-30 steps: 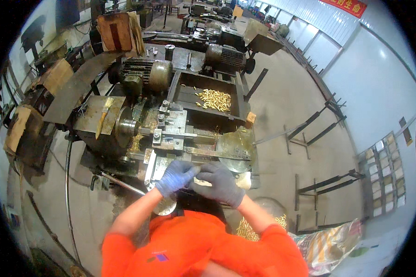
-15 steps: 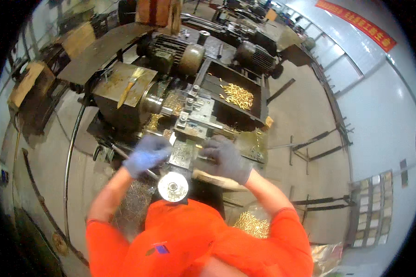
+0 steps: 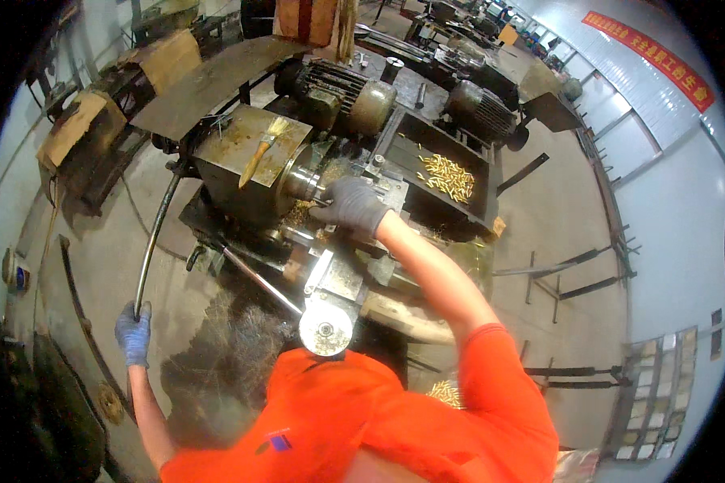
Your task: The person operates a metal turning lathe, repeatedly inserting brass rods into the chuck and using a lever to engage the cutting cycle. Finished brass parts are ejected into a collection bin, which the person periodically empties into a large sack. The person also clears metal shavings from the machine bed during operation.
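Observation:
My left hand [image 3: 133, 333], in a blue glove, is wrapped round the lower part of a long metal lever [image 3: 159, 229] at the left of a small lathe. My right hand [image 3: 353, 205], in a dark grey glove, reaches over the lathe with its fingertips drawn together at the spindle [image 3: 303, 182]. What it pinches is hidden by the glove. The headstock [image 3: 242, 157] carries a wooden-handled brush [image 3: 259, 154] on its top. Nearest my body stands the round metal handwheel [image 3: 325, 328] of the slide.
Behind the lathe bed a dark metal tray [image 3: 427, 133] contains a heap of small brass-coloured pieces [image 3: 447, 179]. More such pieces [image 3: 443, 393] lie low beside my right side. Two electric motors stand at the back. A thin rod [image 3: 258, 278] slants toward the handwheel.
My left hand has gone from beside the slide out to the lever and closed on it. My right hand has moved from the slide's right side forward and left to the spindle.

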A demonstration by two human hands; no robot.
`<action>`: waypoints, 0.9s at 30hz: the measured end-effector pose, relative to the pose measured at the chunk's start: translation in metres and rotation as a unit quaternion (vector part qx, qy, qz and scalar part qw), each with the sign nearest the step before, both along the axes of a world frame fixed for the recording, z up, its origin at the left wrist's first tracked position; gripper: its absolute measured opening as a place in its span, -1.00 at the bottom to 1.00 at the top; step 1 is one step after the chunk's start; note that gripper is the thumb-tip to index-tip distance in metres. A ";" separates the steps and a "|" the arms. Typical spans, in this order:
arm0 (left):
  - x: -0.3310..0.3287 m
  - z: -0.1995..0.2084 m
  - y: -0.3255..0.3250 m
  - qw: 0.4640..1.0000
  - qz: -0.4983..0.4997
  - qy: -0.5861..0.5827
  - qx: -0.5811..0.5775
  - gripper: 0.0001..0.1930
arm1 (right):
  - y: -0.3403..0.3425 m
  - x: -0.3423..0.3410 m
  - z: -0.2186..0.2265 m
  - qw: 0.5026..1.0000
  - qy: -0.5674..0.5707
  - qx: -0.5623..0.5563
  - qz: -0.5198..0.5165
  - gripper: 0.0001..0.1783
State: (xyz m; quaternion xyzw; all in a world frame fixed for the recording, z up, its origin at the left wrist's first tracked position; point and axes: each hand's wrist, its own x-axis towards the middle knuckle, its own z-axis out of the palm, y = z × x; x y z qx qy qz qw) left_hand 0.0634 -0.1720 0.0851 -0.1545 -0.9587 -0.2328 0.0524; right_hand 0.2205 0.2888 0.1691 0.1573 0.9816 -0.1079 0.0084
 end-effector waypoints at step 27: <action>-0.054 -0.025 -0.027 0.970 -0.033 0.078 -0.227 -0.71 | -0.006 -0.007 -0.006 0.999 0.001 0.000 0.037 -0.41</action>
